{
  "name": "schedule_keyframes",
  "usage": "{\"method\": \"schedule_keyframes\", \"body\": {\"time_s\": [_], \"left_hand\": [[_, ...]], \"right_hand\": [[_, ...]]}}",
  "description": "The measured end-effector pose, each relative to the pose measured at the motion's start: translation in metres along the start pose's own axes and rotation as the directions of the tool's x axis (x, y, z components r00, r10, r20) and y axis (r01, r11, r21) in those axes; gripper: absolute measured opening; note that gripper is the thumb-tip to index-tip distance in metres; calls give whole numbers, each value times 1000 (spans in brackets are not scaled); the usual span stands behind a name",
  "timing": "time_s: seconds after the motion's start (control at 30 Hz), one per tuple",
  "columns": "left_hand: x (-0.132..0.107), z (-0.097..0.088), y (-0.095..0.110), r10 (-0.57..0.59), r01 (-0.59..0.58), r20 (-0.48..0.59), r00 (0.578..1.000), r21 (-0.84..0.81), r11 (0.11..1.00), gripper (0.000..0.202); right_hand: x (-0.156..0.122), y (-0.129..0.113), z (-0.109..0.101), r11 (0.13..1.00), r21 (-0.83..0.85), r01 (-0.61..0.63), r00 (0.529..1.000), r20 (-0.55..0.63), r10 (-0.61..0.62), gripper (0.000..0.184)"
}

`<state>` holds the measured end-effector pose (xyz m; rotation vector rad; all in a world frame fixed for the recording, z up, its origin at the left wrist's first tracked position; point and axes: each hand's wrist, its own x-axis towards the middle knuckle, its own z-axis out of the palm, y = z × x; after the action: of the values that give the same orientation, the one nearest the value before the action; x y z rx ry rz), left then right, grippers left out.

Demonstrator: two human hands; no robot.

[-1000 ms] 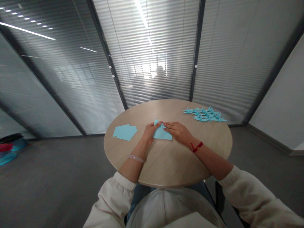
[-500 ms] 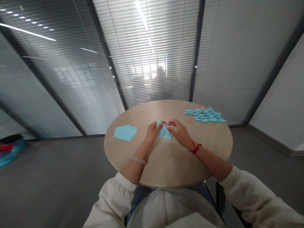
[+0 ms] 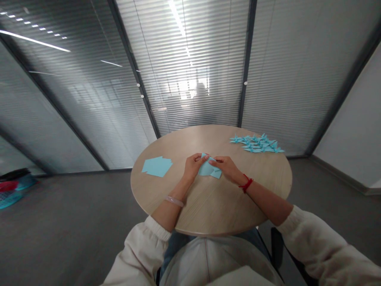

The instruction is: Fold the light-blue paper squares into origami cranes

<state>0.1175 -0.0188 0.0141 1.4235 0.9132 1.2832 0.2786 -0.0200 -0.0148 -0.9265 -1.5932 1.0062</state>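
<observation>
Toward the left edge of the round bench [image 3: 208, 214], a loose stack of flat blue sheets [image 3: 156, 165] is noted, untouched and well apart from the hands. Near the middle of the bench, slightly toward the far edge, a partly folded blue paper [image 3: 208, 170] is held between both hands. The left hand [image 3: 193, 166] is closed on the paper's left side, fingertips pinching at its upper point. The right hand [image 3: 228, 167] is clamped on the right side, fingers laid over the fold. Compared with a second ago, when the paper lay flat under spread fingers, it is now raised at the top and shows a smaller, angled outline; a further fold is judged to have been started. A red cord [image 3: 247, 184] is seen on the right wrist. Near the far right edge, a cluster of finished folded cranes [image 3: 256, 144] is recorded, untouched.
</observation>
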Motion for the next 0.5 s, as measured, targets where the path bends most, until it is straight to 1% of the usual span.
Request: {"method": "schedule_keyframes", "body": {"time_s": [0.07,0.13,0.27,0.5], "left_hand": [[1,-1,0,20,-19,-50,999,19,1000,30],[1,-1,1,33,-31,-70,997,27,999,29],[0,0,2,29,-27,-79,996,26,999,30],[-2,1,6,26,-25,-61,998,4,1000,28]], "right_hand": [[0,-1,0,1000,11,-19,1000,-1,19,48],[0,-2,0,999,18,-30,1000,0,30,47],[-2,-4,0,999,11,-32,999,3,32,45],[-2,-6,1,1000,1,-21,1000,7,21,44]]}}
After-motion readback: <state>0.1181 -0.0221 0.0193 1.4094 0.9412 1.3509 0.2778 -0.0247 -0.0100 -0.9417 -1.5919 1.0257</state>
